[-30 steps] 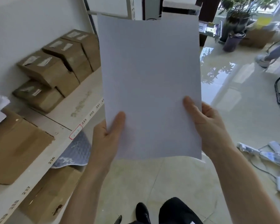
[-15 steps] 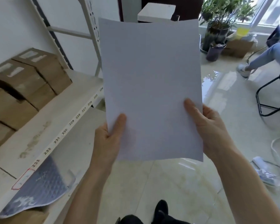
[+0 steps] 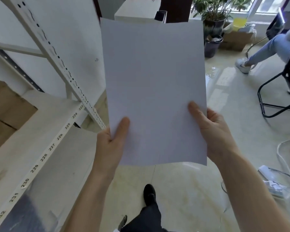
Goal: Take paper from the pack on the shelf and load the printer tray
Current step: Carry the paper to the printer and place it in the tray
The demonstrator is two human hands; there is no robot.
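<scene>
White paper fills the centre of the frame, pinched at its lower corners by the left hand and right hand, thumbs on top. The step looks like carrying; next the sheets need squaring to meet the tray of what may be the printer, top centre.

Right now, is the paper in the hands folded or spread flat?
Spread, not folded. The paper shows one open face with no crease, only slight curl, held at its lower edges by the left hand and right hand.
</scene>
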